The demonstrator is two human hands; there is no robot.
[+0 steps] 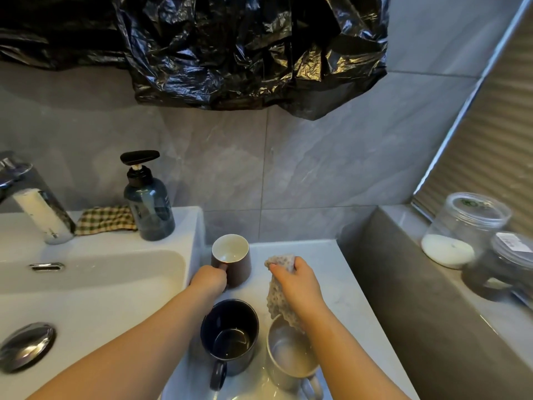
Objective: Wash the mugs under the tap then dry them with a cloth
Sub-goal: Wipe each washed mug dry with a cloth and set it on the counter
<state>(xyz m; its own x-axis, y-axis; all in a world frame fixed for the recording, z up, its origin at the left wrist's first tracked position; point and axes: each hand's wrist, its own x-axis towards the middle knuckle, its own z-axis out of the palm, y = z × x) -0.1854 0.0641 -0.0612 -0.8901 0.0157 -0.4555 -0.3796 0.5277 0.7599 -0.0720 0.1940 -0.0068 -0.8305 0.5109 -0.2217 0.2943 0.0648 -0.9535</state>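
The left hand (209, 280) grips the handle of the brown mug (230, 262) on the counter (317, 255) right of the sink (115, 284), the right hand (298, 282) clutches the cloth (281, 262): likely drying, next bringing cloth into mug.

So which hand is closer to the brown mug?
Left. The left hand grips the handle of the brown mug; the right hand holds a cloth off to the mug's right, not touching it.

Glossy ceramic brown mug (234, 259); brushed metal mug (290, 360); nubbly cloth (278, 298).
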